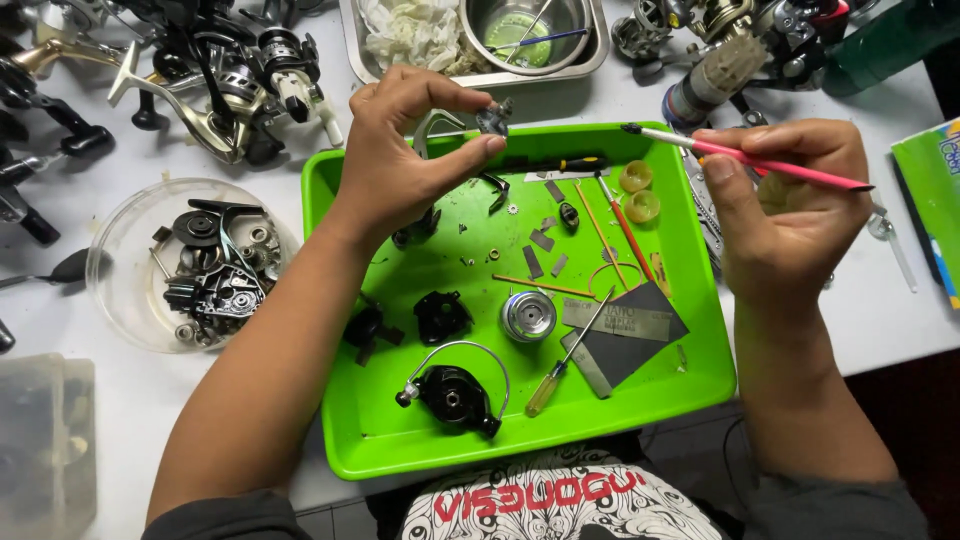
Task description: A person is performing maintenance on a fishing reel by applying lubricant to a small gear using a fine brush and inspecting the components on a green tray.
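Left hand (400,150) raised, fingertips pinched, right hand (785,205) curled, thumb pressed down

**White bench under even light**

A white bench (880,320) fills nearly the whole view, evenly lit with only soft shadows. At the lower right its edge drops off to a dark floor (915,400). No walls or windows show.

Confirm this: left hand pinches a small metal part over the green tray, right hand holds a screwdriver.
Not quite. The head view shows the right hand holding a pink brush, not a screwdriver. The left hand does pinch a small metal part over the green tray.
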